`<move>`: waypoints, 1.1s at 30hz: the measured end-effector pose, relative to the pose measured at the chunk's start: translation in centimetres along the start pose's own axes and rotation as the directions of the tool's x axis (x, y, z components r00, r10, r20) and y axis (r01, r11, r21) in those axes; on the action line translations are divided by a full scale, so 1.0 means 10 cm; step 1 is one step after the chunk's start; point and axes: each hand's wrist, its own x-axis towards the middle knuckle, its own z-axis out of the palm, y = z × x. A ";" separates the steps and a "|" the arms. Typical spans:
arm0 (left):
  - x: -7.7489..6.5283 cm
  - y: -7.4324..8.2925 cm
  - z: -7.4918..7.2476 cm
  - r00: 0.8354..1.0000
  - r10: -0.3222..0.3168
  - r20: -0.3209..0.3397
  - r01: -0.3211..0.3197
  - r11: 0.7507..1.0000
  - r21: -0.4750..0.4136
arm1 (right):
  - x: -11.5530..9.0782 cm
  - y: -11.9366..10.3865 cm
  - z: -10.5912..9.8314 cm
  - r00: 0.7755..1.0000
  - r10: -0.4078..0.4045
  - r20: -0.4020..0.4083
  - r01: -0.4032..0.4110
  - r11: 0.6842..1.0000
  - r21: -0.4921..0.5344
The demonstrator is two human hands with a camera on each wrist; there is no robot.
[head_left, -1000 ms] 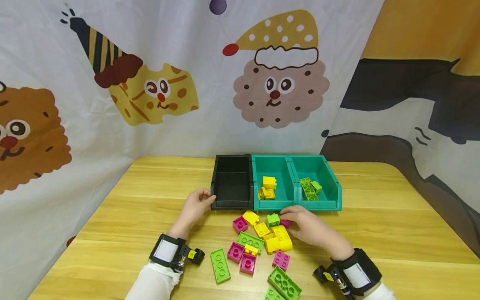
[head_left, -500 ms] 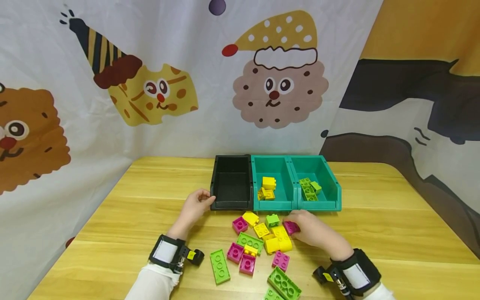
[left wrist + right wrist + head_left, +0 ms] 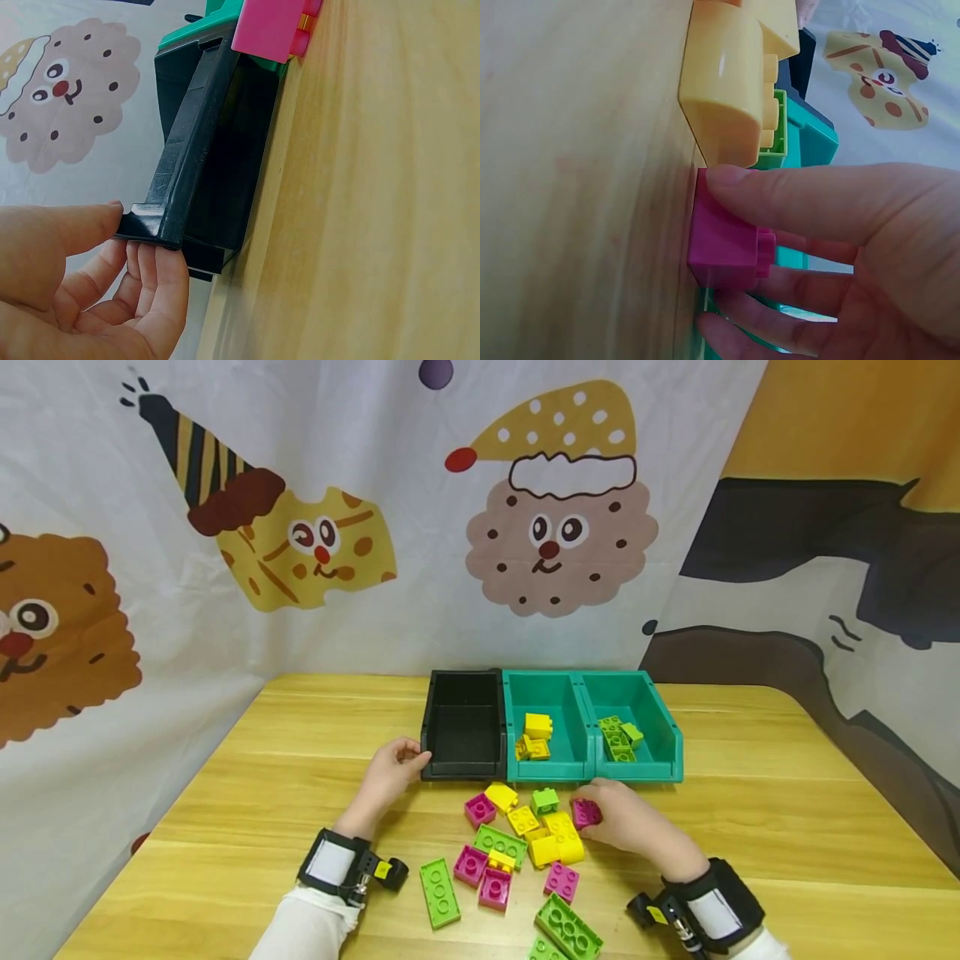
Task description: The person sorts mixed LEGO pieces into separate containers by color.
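Observation:
My left hand (image 3: 393, 767) pinches the front left corner of the black bin (image 3: 465, 739), thumb on top of the rim and fingers below it in the left wrist view. In front of the teal bins, my right hand (image 3: 618, 817) holds a magenta building block (image 3: 724, 232) between thumb and fingers. Its base sits right at the table surface and its studs face up. Close to its left are a green block (image 3: 545, 802) and a curved yellow block (image 3: 724, 82).
The middle teal bin (image 3: 551, 770) holds yellow blocks; the right teal bin (image 3: 660, 768) holds green ones. Loose blocks lie in front, among them a magenta block (image 3: 562, 881), a long green block (image 3: 440, 893) and another green block (image 3: 568, 927). A printed cloth (image 3: 420, 635) hangs behind the table.
My right hand has taken hold of the magenta block and moved it slightly right, away from the green block. The left hand has stayed at the black bin's corner.

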 end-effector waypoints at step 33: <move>0.02 -0.02 0.00 1.000 0.000 0.004 0.000 1.000 -0.004 | 0.13 -0.09 -0.25 0.953 -0.145 -0.265 0.171 0.982 0.076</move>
